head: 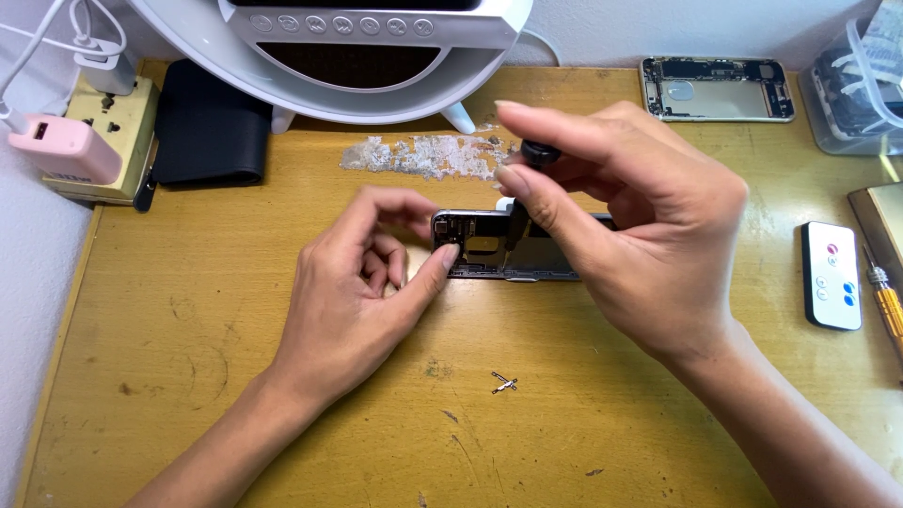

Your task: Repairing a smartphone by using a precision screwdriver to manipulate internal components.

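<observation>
Small metal bracket lies before the opened dark phone chassis; left hand fingers pinch its end steady, right hand fingers grip a black-capped screwdriver upright over it.

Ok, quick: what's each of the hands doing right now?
Left hand: fingers pinch the end of the opened phone body, steadying it.
Right hand: closed on a black-capped screwdriver, tip down in the phone.

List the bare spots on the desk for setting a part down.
Bare wood lies left of the left hand, below the black wallet, and along the near edge around the small metal bracket. Crowded: the opened phone under the right hand, and the right edge by the white remote.
</observation>
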